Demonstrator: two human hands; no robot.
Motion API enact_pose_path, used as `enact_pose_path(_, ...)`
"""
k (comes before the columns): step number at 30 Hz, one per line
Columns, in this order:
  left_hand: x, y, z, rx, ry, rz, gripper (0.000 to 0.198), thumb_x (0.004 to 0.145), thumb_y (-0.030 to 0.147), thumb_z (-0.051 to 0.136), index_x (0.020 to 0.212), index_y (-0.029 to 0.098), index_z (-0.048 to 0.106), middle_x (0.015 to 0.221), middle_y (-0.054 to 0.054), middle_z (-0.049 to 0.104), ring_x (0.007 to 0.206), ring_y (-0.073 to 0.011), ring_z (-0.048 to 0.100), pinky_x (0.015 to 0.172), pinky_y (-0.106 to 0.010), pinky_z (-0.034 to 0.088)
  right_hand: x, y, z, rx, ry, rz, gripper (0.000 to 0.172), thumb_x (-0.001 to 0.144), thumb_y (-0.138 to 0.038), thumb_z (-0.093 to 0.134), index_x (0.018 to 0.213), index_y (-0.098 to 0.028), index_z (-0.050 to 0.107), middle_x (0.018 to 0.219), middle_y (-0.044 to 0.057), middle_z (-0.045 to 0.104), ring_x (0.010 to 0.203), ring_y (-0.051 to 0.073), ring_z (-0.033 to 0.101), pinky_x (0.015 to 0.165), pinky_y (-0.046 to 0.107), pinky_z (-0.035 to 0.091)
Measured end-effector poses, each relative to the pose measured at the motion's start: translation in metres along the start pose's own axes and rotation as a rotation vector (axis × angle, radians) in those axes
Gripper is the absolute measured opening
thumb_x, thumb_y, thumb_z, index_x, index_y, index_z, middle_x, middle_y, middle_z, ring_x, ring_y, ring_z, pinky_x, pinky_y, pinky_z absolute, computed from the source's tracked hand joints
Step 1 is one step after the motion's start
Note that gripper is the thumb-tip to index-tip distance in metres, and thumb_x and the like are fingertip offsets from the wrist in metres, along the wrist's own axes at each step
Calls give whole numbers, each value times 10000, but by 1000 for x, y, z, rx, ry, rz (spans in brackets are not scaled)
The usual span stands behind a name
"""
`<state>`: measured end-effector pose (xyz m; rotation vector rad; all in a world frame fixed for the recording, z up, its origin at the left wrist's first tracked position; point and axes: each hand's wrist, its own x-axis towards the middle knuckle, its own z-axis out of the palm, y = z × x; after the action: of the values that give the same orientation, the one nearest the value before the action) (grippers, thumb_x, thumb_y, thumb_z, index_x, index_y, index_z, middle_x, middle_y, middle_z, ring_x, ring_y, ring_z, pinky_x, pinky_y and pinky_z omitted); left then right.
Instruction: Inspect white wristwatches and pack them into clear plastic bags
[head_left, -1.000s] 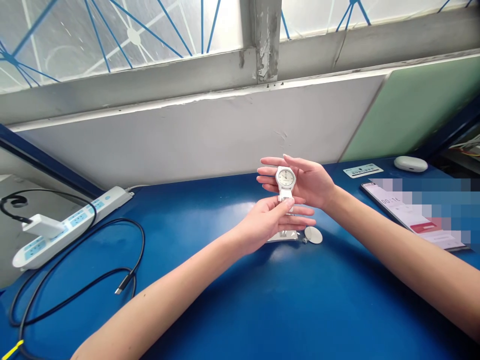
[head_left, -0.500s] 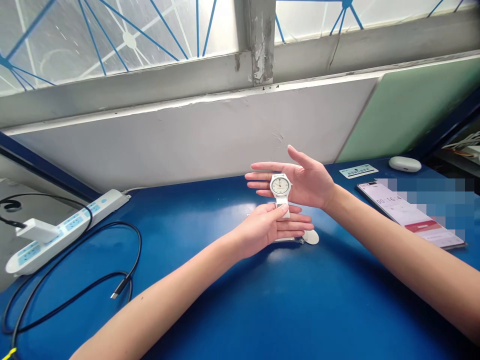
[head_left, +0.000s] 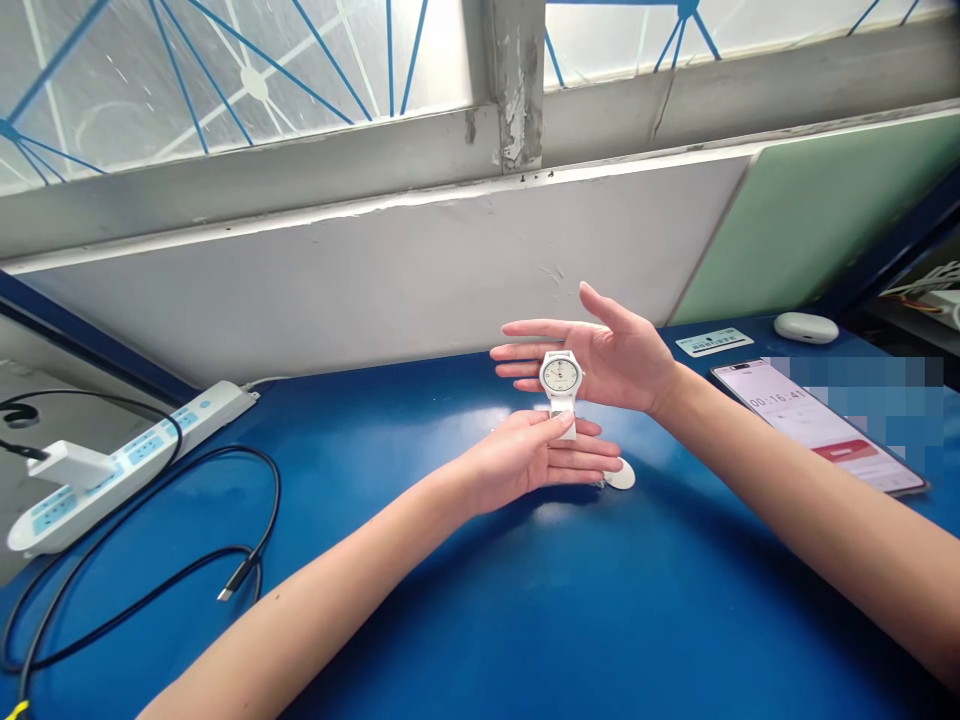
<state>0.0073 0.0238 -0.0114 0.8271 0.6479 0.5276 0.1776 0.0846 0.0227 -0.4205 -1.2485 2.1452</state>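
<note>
A white wristwatch point(head_left: 561, 376) with a round pale dial faces up, held by its lower strap between the thumb and fingers of my left hand point(head_left: 521, 458). The other fingers of that hand stretch out to the right. My right hand point(head_left: 619, 360) lies palm up just behind the watch, thumb raised and fingers pointing left, not wrapped around anything. Whether its fingers touch the watch's upper part I cannot tell. Below my left fingertips, a round white disc point(head_left: 620, 474) rests on the blue table point(head_left: 480, 600), its left side partly hidden by the hand.
On the left lie a white power strip point(head_left: 169, 440) with a plugged-in charger point(head_left: 71, 465) and a looped black cable point(head_left: 277, 500). A phone point(head_left: 795, 410) showing a timer, a white card point(head_left: 714, 343) and a white earbud case point(head_left: 806, 328) are at right. A pale wall panel point(head_left: 375, 270) stands behind.
The watch and both hands hold nearly the same pose. My left hand has shifted very slightly down, covering more of what lies beside the white disc. The view has moved slightly.
</note>
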Motion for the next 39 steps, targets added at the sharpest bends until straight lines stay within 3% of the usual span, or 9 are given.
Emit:
enact_pose_path(11, -5, 12, 1, 136, 47, -20, 315, 992, 346, 558, 1072, 57, 655, 1096, -232, 723, 984, -266, 734, 975, -428, 523, 0, 1, 1, -63, 112, 0, 665, 931, -682, 308, 1225, -194, 650, 1320, 120, 673, 1259, 314, 596, 1069, 520, 439)
enact_pose_path(16, -3, 19, -5, 478, 350, 310, 248, 997, 316, 529, 1064, 109, 648, 1108, -159, 711, 1048, -251, 693, 948, -388, 522, 7, 6, -3, -126, 267, -196, 459, 958, -523, 428, 1100, -190, 710, 1242, 101, 711, 1177, 272, 638, 1039, 441, 477)
enact_pose_path(20, -3, 19, -18, 1077, 591, 563, 236, 998, 313, 477, 1046, 164, 654, 883, -71, 700, 852, -234, 670, 816, -360, 507, -2, 18, 1, -420, 435, -381, 288, 917, -407, 596, 1108, -219, 704, 1151, 68, 730, 1071, 241, 671, 929, 381, 536)
enact_pose_path(23, -5, 13, -23, 1344, 600, 642, 254, 1005, 259, 425, 1127, 177, 632, 900, -75, 691, 800, -230, 649, 796, -347, 478, -24, 34, 8, -741, 498, -372, 453, 907, -435, 634, 1324, -262, 589, 1064, 55, 734, 741, 179, 695, 612, 305, 556)
enact_pose_path(25, -4, 8, -22, 1383, 563, 670, 262, 1002, 261, 432, 1170, 189, 621, 945, -90, 695, 852, -247, 656, 830, -353, 474, -41, 45, 11, -834, 547, -367, 603, 895, -417, 659, 1454, -314, 458, 1082, 46, 723, 625, 157, 668, 515, 300, 533)
enact_pose_path(29, -4, -2, -14, 1367, 513, 687, 267, 980, 245, 465, 1178, 178, 631, 1043, -136, 703, 1030, -310, 653, 959, -420, 447, -58, 60, 13, -866, 671, -462, 379, 852, -399, 714, 1207, -270, 678, 1131, 69, 720, 737, 202, 702, 579, 348, 597)
enact_pose_path(32, -7, -6, -10, 1348, 488, 652, 262, 978, 248, 466, 1154, 172, 646, 1086, -153, 705, 1098, -336, 638, 1003, -459, 428, -59, 65, 10, -842, 693, -527, 243, 833, -387, 735, 1033, -249, 742, 1217, 87, 703, 830, 230, 718, 672, 393, 627)
enact_pose_path(36, -12, -9, -8, 1339, 491, 632, 257, 969, 247, 476, 1152, 182, 645, 1112, -146, 709, 1153, -336, 617, 1050, -481, 407, -66, 64, 7, -806, 662, -486, 221, 807, -375, 764, 996, -261, 762, 1177, 83, 734, 1063, 294, 695, 890, 456, 602)
enact_pose_path(39, -12, -11, -5, 1399, 498, 625, 286, 967, 222, 464, 1192, 174, 633, 1168, -154, 695, 1184, -332, 605, 1054, -475, 417, -75, 61, 9, -798, 682, -451, 227, 790, -377, 780, 989, -268, 768, 1143, 73, 750, 1031, 294, 708, 884, 458, 607)
